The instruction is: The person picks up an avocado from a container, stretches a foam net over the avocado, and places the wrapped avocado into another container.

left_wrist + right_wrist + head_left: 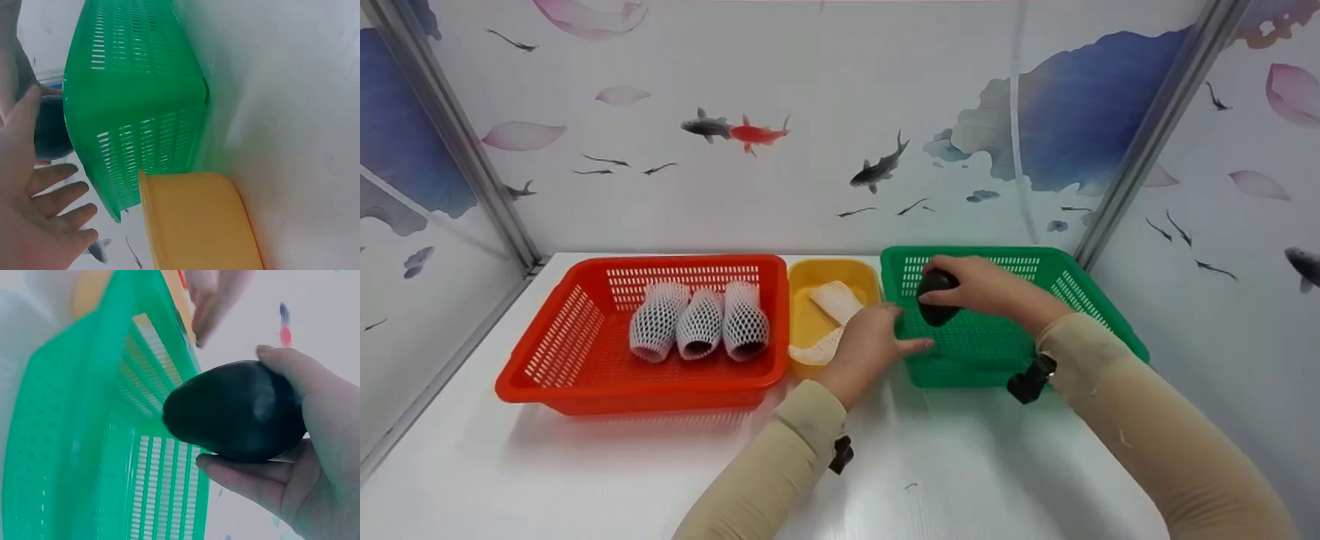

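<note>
A dark, glossy, avocado-shaped fruit (236,410) is held in my right hand (979,283), thumb on one side and fingers on the other. In the head view, the fruit appears over the left part of the green basket (1110,319). My left hand (870,341) is over the right side of the yellow tub (799,300), fingers apart and holding nothing. Its spread fingers (59,199) show in the left wrist view, with the fruit a short way beyond. White foam net sleeves (838,301) lie in the tub, partly hidden by the left hand.
On the left stands a red basket (652,401) with three dark items in white foam nets (701,326). The yellow tub sits between the two baskets on a white table (675,480). Printed wall panels (810,195) close off the back and sides.
</note>
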